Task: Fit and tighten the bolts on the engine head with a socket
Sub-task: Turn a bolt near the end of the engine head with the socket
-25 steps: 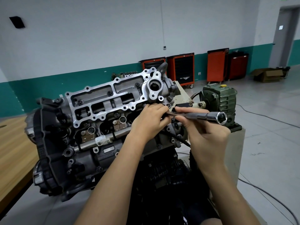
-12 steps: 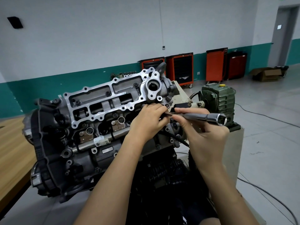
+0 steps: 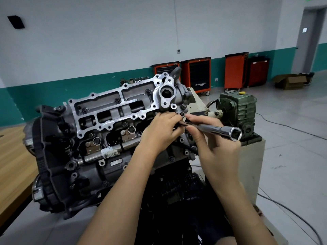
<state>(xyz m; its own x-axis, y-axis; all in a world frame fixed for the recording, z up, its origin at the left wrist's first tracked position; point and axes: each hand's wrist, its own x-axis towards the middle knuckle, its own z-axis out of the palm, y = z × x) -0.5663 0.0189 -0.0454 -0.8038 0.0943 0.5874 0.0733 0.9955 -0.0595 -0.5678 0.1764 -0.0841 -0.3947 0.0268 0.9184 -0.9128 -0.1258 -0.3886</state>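
While pinching something small, likely a bolt, at three o'clock on the grey cast-metal engine head (image 3: 113, 110), left hand (image 3: 159, 133) clenched; right hand (image 3: 210, 147) grasping chrome tubular socket (image 3: 221, 131). Best started straight by fingertip.

The socket (image 3: 228, 132) is glossy polished metal. The engine head (image 3: 113, 110) is bare matt aluminium, its lower casing darker and rougher. The surface (image 3: 12, 156) is smooth wood.

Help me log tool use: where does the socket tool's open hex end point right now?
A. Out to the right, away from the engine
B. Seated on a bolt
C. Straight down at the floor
A: the socket tool in the right hand shows its empty hex mouth facing right, off the engine head.
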